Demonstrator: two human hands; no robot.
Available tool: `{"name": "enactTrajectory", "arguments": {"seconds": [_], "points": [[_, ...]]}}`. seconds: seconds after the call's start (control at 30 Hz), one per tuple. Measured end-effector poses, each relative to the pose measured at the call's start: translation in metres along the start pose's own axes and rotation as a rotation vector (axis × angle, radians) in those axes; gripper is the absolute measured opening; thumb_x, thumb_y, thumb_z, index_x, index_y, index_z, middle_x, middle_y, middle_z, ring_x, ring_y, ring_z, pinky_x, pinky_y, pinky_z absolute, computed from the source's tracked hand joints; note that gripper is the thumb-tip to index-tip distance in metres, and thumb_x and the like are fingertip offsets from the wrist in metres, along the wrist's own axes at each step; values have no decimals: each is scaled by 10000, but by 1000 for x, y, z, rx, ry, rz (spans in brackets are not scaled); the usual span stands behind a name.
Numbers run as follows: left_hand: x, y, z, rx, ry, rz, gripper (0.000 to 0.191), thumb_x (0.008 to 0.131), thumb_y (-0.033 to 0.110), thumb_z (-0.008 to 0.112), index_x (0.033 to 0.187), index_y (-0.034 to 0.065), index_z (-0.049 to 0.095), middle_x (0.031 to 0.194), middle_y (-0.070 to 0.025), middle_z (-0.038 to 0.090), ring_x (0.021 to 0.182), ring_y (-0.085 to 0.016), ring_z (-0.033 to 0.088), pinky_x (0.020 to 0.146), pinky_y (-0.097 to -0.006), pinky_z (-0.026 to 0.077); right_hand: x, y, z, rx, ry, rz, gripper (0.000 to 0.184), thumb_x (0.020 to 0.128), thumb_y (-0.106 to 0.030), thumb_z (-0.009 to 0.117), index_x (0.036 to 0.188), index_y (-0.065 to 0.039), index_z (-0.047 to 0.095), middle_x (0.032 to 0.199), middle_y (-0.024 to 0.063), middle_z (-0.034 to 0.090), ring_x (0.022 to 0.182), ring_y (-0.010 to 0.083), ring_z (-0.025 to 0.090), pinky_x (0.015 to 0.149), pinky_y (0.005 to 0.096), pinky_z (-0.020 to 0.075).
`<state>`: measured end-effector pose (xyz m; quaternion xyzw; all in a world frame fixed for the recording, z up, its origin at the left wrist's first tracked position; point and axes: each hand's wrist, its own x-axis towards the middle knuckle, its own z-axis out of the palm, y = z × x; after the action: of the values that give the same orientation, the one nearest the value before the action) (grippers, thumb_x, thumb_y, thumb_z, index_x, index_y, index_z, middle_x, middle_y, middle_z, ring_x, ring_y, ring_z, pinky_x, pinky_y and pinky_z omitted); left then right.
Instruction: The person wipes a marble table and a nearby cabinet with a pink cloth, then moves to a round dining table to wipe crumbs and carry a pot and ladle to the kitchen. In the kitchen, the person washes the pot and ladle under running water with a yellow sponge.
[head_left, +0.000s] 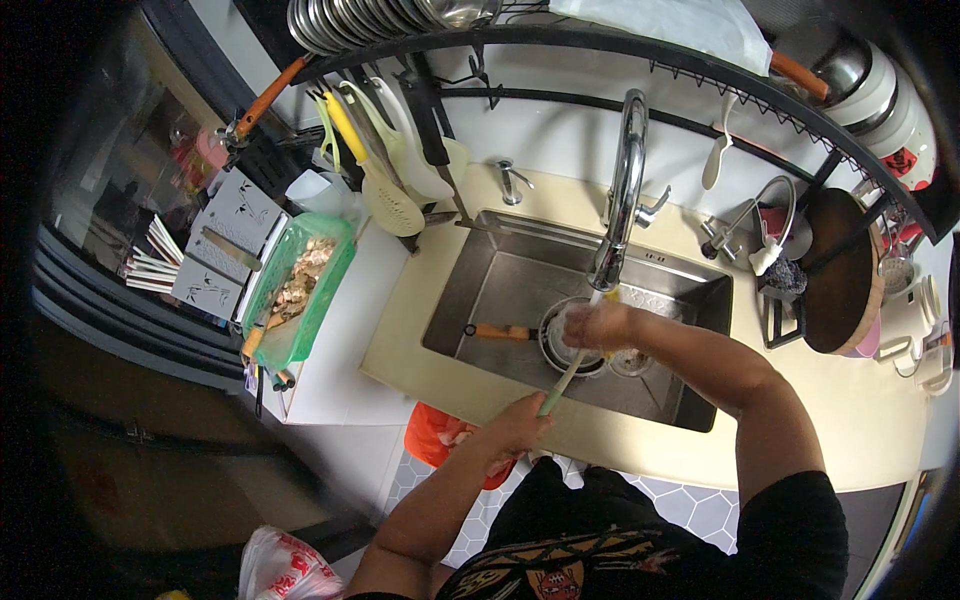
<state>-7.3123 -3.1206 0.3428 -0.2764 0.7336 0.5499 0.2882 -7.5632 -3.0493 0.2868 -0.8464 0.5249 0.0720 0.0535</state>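
My left hand (517, 429) grips the pale green handle (556, 394) of a long utensil at the front edge of the sink (495, 285). The utensil slants up towards my right hand (600, 326), which hides its far end. Motion blurs my right fingers under the chrome faucet (626, 187), where water seems to run. Something yellow (613, 295) shows beside that wrist; its kind is unclear. Beneath the right hand sits a small round pan (551, 358) with a wooden handle (501, 331) pointing left. A small round dish or strainer (630, 363) is partly hidden by my forearm.
A green basket (341, 262) holding brownish food pieces stands left, near a knife block (225, 247). Spatulas and a slotted spoon (390, 202) hang behind. A black rack (570, 37) arches above. A round wooden board (840, 277) leans right. Below is a red bin (429, 435).
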Motion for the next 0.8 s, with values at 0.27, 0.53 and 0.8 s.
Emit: {"name": "enactTrajectory", "arguments": {"seconds": [0.27,0.53,0.8], "points": [[16,-23,25,80,126,242,242,873,179,531,1007,-1,439,759,-129,527,574,-189,505,488,-340,402,-1,6,23,258,-321,340,200,786,-195,601,969,-117,618,919,105,634,858,292,638,710,392,525],[15,-25,13,-304,82,159,120,883,112,495,955,46,425,633,-56,454,446,-139,427,372,-298,359,7,24,63,472,151,588,286,716,-89,618,994,-151,600,914,92,646,904,302,624,748,393,514],[6,-21,21,-708,-71,70,110,877,116,505,929,86,412,592,6,364,402,-90,345,339,-259,312,-5,7,101,917,658,842,280,686,-17,639,950,-104,614,870,63,654,810,221,626,736,325,497]]}}
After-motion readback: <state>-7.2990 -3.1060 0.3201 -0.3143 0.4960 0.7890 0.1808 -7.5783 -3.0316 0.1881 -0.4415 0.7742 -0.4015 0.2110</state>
